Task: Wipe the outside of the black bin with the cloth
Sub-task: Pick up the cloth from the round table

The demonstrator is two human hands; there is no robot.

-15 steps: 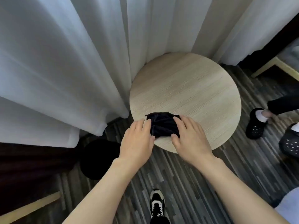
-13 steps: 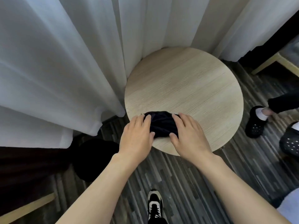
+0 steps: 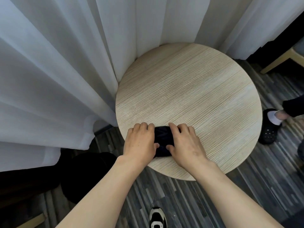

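A dark cloth [image 3: 163, 140] lies bunched near the front edge of a round light-wood table [image 3: 197, 99]. My left hand [image 3: 139, 142] presses on its left side and my right hand [image 3: 185, 143] on its right side, fingers curled over it, so only a narrow strip shows between them. The black bin [image 3: 87, 175] stands on the floor left of the table, below the curtain and partly behind my left forearm.
White curtains [image 3: 65, 71] hang behind and left of the table. Another person's feet in black clogs [image 3: 269, 132] are at the right. A wooden chair leg [image 3: 276, 61] is at the far right. My own shoe [image 3: 157, 218] is on the striped floor.
My hands have closed in on the cloth, which now shows as a narrower bunch between them. The view has shifted slightly.
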